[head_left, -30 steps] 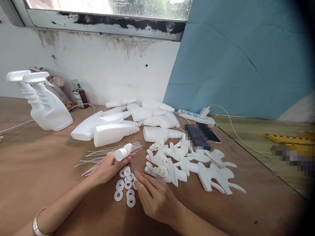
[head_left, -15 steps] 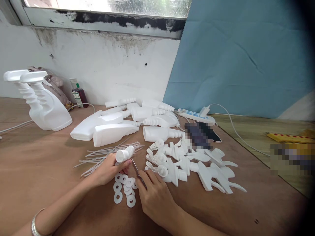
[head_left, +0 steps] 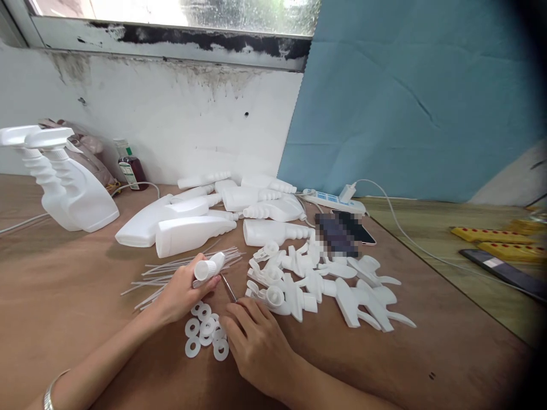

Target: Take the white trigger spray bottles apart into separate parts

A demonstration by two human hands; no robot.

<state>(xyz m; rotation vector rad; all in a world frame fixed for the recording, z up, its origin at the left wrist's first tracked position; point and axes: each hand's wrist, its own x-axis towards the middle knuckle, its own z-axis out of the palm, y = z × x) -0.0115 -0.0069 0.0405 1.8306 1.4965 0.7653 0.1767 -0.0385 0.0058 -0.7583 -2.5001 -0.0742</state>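
My left hand point(head_left: 182, 293) is closed around a white spray trigger head point(head_left: 207, 269), its round ribbed collar turned toward me. My right hand point(head_left: 258, 344) has its fingers curled on what look like metal tweezers point(head_left: 229, 288), whose tip points up toward the trigger head. Beside my right fingertips lies a small pile of flat white ring washers point(head_left: 192, 347); whether the fingers touch them I cannot tell. Thin clear dip tubes point(head_left: 149, 283) are spread behind my left hand. To the right of my right hand is a heap of white trigger heads point(head_left: 294, 293).
White bottles point(head_left: 192, 234) without tops lie behind the tubes. Two spray bottles point(head_left: 92, 196) with heads stand at left, near a dark sauce bottle point(head_left: 132, 171). A power strip point(head_left: 333, 200) and a phone point(head_left: 363, 230) sit at the back right, with a cable running off right.
The view has shifted slightly. My right fingers have come lower and closer to the washers, and the tweezers show less of their length. My left hand keeps hold of the trigger head.
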